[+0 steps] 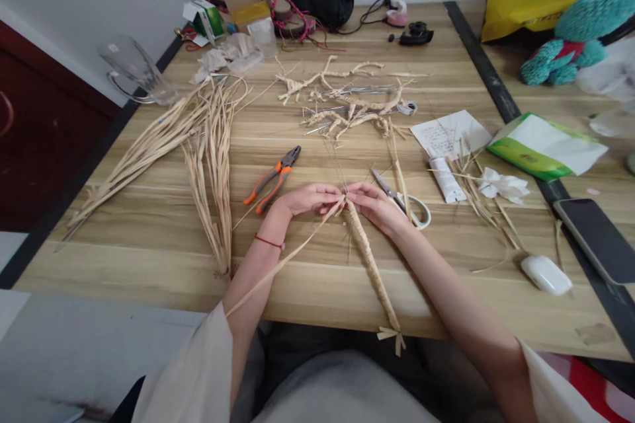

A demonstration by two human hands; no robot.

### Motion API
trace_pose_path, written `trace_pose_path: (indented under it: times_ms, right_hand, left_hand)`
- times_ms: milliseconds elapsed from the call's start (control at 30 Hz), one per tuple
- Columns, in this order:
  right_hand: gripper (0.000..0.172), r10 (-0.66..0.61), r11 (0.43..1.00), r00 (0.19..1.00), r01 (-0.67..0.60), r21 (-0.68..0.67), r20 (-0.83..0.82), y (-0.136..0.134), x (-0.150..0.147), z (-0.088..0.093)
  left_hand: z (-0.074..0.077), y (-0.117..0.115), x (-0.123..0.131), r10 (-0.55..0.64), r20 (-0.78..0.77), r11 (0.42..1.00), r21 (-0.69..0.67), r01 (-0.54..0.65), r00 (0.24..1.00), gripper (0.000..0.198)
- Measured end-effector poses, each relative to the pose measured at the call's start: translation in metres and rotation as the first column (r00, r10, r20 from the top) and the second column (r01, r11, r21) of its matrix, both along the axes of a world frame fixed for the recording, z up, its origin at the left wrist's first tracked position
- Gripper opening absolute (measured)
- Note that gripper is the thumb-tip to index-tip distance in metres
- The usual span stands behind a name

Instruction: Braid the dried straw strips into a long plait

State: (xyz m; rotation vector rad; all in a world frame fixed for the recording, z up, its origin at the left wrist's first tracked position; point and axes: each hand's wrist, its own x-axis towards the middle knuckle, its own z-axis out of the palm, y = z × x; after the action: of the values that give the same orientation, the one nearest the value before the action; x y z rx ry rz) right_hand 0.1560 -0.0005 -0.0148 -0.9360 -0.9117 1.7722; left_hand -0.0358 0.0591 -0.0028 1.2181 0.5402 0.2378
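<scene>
Pinching the top of the pale braided straw stalk (370, 258), lying slantwise over the near edge of the light wooden worktop (149, 264), in the closed right hand (378, 206); clamping the long flat straw strip (282, 263) in the left hand (308, 198); seemingly winding, probably needing steady tension next; leaving orange-handled pliers (272, 182) and white-handled scissors (403, 202) just beside
</scene>
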Motion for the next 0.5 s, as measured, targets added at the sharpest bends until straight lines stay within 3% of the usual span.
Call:
trace_pose_path:
  times_ms: [500]
  right_hand:
    - [0.021, -0.013, 0.999, 1.0, 0.013, -0.053, 0.006, 0.0013, -0.0011, -0.002]
  left_hand:
    - [0.0005, -0.0009, 0.0002, -0.06, -0.041, 0.997, 0.049, 0.062, 0.997, 0.021]
